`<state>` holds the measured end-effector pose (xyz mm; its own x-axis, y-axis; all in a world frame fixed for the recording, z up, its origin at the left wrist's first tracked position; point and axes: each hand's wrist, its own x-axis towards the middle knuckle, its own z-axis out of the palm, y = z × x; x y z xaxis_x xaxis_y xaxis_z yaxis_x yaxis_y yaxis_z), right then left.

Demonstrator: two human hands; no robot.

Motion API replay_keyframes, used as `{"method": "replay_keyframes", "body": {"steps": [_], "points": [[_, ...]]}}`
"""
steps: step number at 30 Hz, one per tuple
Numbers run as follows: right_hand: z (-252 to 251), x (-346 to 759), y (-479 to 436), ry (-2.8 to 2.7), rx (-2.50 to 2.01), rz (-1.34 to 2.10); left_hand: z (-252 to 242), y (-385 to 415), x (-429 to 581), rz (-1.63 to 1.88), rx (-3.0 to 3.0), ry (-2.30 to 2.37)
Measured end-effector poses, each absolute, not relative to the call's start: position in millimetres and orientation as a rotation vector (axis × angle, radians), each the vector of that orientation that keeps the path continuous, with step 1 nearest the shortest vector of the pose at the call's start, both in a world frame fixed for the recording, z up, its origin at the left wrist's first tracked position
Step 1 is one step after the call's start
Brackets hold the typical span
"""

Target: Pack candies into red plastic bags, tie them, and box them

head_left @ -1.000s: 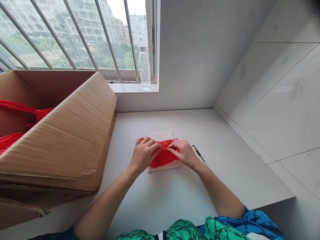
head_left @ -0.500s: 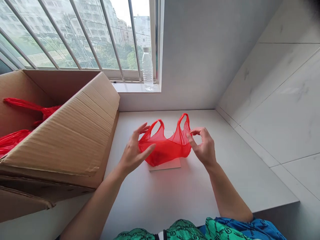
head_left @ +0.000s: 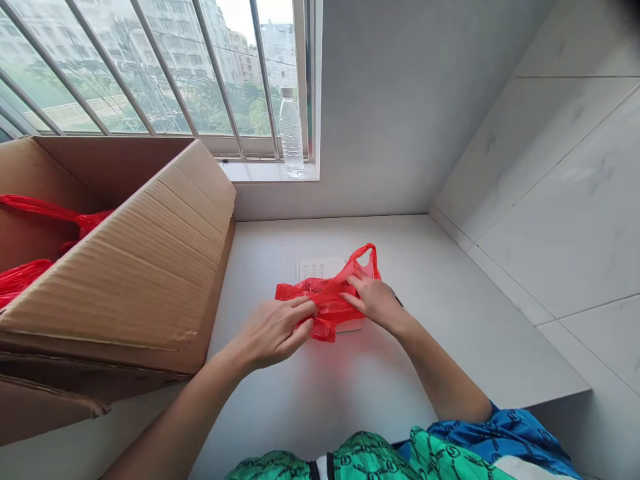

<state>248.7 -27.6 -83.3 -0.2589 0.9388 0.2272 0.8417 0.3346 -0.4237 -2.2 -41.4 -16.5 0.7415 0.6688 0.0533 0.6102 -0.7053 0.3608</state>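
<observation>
Looking down, I see a wide white desk with a big open brown cardboard box at the left, crumpled red plastic lying inside it. Far off on the windowsill stands a clear plastic water bottle. At the desk's centre a thin red plastic carrier bag lies crumpled over a white printed sheet. My left hand pinches its near edge with closed fingers; my right hand grips its right side, one handle loop sticking up.
</observation>
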Motion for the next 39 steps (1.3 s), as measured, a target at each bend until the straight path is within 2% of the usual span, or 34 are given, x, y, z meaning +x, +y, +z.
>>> {"method": "replay_keyframes", "body": {"steps": [2,8,12,18,22,29,34,39], "points": [[-84,247,-29,-2.269,-1.569,0.295,-27,-39,3,0.212,2.679,1.123],[-86,239,-24,-2.283,-1.783,0.348,-55,-29,15,0.375,2.748,1.307],[-83,241,-22,-2.169,-2.011,0.247,-59,-27,10,0.236,2.864,1.378],[-66,235,-28,-2.309,-1.612,-0.028,-61,-22,9,0.061,2.881,1.518],[-72,229,-11,-2.4,-1.366,0.213,-66,-9,11,0.032,2.778,1.505],[-95,247,22,-2.34,-1.749,0.748,-82,25,-10,-0.09,2.467,1.4],[-88,256,20,-2.305,-1.612,0.814,-97,35,-27,0.098,2.5,1.3],[-83,245,17,-2.246,-1.378,0.443,-101,26,-17,0.589,2.577,1.409]]}}
